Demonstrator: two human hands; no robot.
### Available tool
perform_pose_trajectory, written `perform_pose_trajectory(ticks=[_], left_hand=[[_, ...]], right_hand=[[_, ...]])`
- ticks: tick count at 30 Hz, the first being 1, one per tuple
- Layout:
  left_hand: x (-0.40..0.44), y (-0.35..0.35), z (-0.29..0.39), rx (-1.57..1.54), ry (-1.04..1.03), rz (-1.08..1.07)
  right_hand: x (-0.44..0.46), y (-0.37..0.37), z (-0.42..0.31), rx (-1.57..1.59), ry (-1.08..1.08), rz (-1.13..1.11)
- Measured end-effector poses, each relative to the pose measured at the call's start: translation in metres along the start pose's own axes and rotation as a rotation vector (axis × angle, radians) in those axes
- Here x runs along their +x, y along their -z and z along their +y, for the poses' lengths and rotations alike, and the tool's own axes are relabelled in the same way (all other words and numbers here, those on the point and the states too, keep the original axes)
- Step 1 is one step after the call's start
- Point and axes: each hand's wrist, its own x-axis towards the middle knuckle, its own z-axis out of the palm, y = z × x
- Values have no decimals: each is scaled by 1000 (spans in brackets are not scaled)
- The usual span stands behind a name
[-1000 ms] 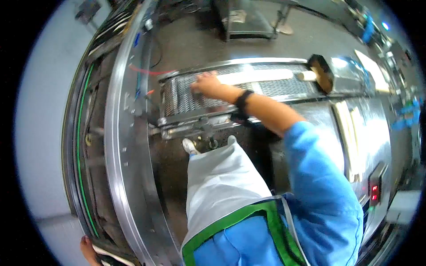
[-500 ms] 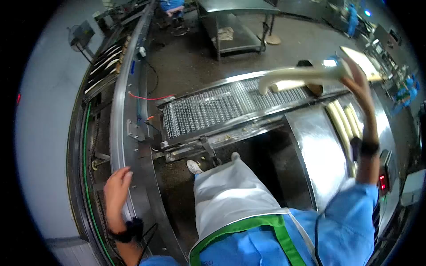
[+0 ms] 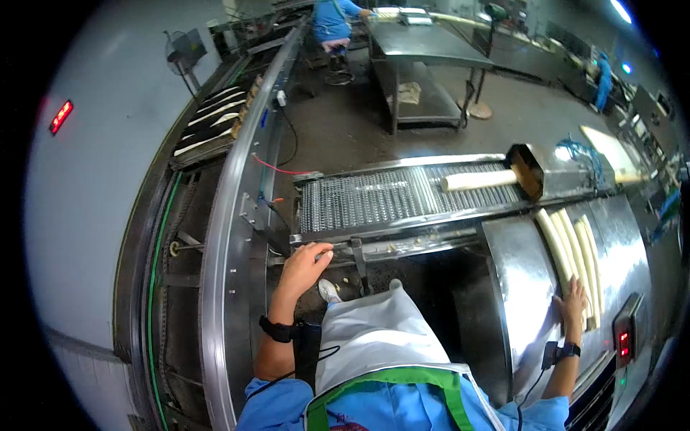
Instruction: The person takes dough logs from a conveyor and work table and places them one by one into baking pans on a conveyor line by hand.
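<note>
My left hand hangs in front of the apron, near the front rail of the mesh conveyor. Its fingers are loosely bent, and it holds nothing. My right hand rests on the near ends of several long pale dough rolls, with its thumb to the left and fingers stretched over the dough. These rolls lie side by side on the steel table at right. Another dough roll lies on the mesh conveyor, its right end at the opening of a metal housing.
A long metal rail borders the left conveyor line, which carries dark trays with pale strips. A scale with red digits stands at right. Farther off are a steel table and a person in blue.
My right hand came down from above the conveyor, where it held a dough roll, to the rolls on the table. My left hand moved right, away from the left rail. The view shifted.
</note>
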Motion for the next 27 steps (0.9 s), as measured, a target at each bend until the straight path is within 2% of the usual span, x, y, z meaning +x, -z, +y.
perform_pose_trajectory(ticks=[3,4,6,8,9,10,12,14,17,22,24,25,26,27], left_hand=[[-17,8,-24,113,40,177],[-24,9,-46,235,-27,329],[-42,21,-76,406,46,514],[-63,34,-103,545,196,706],[-74,41,-105,595,321,782],[-84,45,-115,606,317,796],[-100,50,-137,671,458,949],[-110,49,-144,690,456,938],[-107,50,-138,706,498,909],[-99,47,-130,682,582,948],[-100,46,-127,686,576,951],[-100,45,-127,697,574,957],[-100,44,-128,690,573,959],[-101,43,-130,693,547,968]], right_hand=[[14,1,-4,53,28,24],[20,0,-5,83,30,37],[35,-8,0,57,71,56],[41,-6,1,77,72,-28],[40,-6,2,115,119,32],[43,1,1,234,96,-95],[41,-5,-2,145,88,4],[54,-34,14,102,86,49],[41,-19,-3,141,48,50],[55,-40,8,169,84,79],[47,-14,-26,-101,-48,48],[51,-2,-51,-168,-126,-58],[59,-17,-65,-142,-97,57],[61,-18,-92,73,25,135]])
